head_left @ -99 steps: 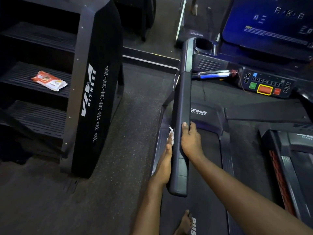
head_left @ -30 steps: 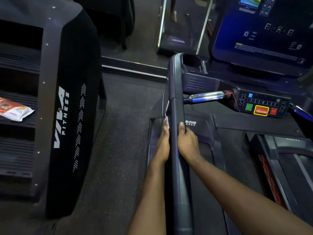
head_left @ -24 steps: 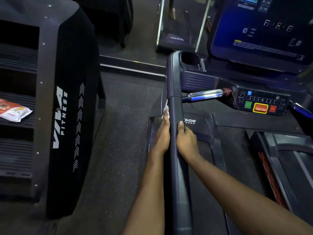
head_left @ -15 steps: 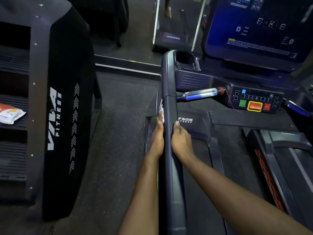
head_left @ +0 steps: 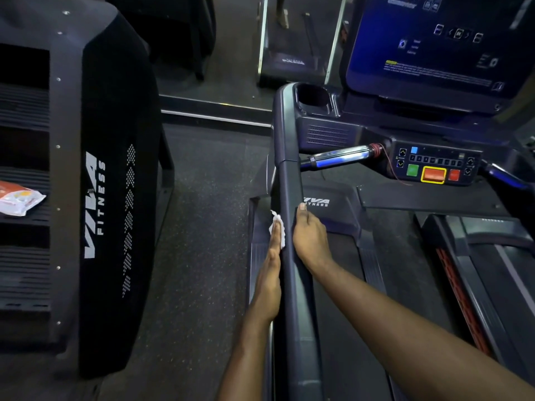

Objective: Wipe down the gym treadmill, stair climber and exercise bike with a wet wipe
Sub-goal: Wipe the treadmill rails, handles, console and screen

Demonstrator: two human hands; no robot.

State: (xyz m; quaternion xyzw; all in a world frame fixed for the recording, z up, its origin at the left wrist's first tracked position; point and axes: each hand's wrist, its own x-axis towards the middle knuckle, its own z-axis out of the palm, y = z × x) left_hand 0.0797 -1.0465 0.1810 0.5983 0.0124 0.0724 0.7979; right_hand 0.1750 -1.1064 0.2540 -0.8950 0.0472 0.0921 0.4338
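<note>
white wet wipe [head_left: 278, 231] flat against the treadmill handrail [head_left: 290, 186]
our left hand [head_left: 270, 273] presses it with straight fingers on the outer side; our right hand [head_left: 309, 238] curls round the rail opposite. farther up, the joint [head_left: 286, 162] could snag the unpinched wipe loose.

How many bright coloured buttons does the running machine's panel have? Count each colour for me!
Green button: 1
Orange button, with a yellow frame: 1
Red button: 1
Small blue button: 1
Total: 4
</note>
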